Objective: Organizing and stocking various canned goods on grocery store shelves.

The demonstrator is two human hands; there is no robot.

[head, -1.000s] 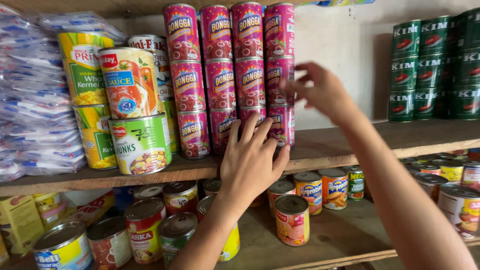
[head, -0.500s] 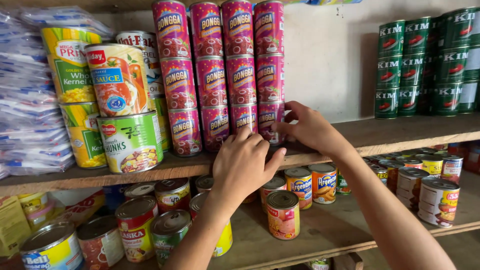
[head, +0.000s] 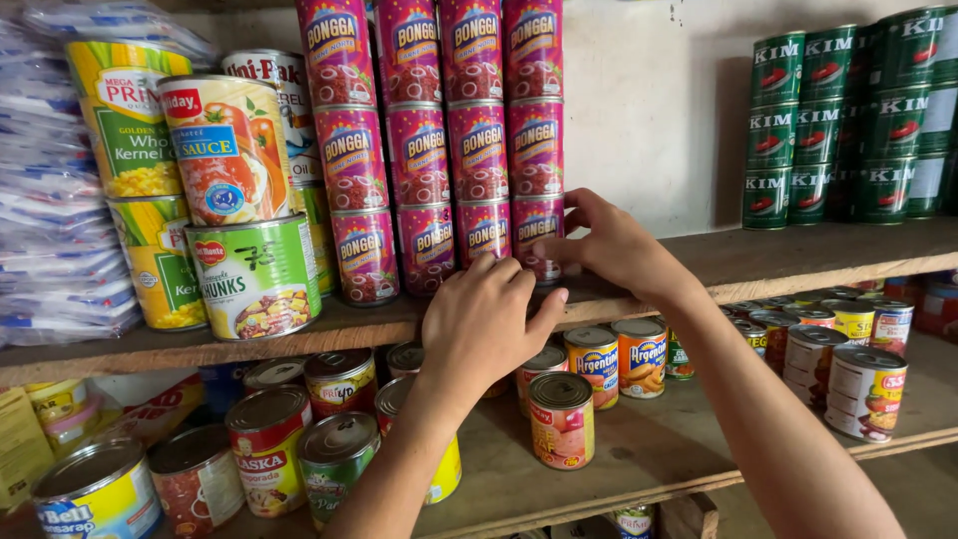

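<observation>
Stacks of pink and maroon cans [head: 449, 150] stand three high on the upper wooden shelf [head: 329, 334]. My left hand [head: 484, 324] rests its fingertips against the bottom cans of the stacks at the shelf's front edge. My right hand [head: 609, 245] touches the bottom right pink can [head: 534, 235] with its fingers around the can's side. Neither hand has lifted a can.
Yellow corn cans [head: 130, 130], a sauce can [head: 225, 150] and a green can [head: 254, 274] stand left of the pink stacks, with plastic packets [head: 50, 230] further left. Green cans [head: 848, 120] are stacked at the right. Mixed cans [head: 559, 419] fill the lower shelf.
My right hand has come down from the upper pink cans to the bottom right can. My left hand has shifted slightly toward the bottom cans. The view has moved closer.
</observation>
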